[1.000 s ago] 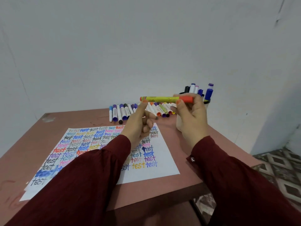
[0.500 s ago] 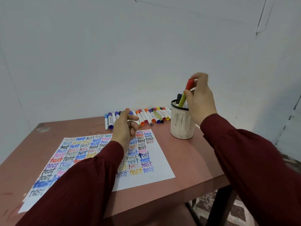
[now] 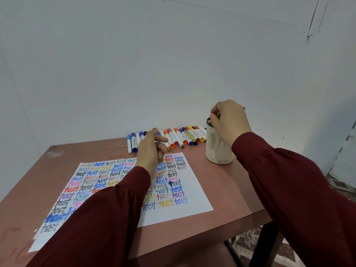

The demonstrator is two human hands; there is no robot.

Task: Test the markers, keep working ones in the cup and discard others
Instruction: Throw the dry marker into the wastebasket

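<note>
Right hand (image 3: pixel 229 122): fingers curled down over the mouth of the white mesh cup (image 3: pixel 217 153), at the right rear of the counter (image 3: pixel 231 189). There's an orange speck at the fingertips. It could be a marker cap or a painted nail, so I can't tell if it grips anything. Cup contents are hidden behind the hand.

Left hand (image 3: pixel 151 151): empty, index out, other fingers loosely curled. It hovers over the top edge of the test sheet (image 3: pixel 192 199), just in front of the marker row (image 3: pixel 183 136).

Handling, my read:
- Markers are light, stiff plastic with smooth barrels, so they'll roll. Pinch mid-barrel and pull the cap with the other hand.
- The cup looks light, so pressing sideways on the rim may tip it.

In the way:
- The row lies packed side by side, close to the wall (image 3: pixel 173 74), so lifting one likely nudges its neighbours. Pick from the near ends.
- The left sleeve covers part of the sheet. Blank paper shows along the right and bottom margins.
</note>
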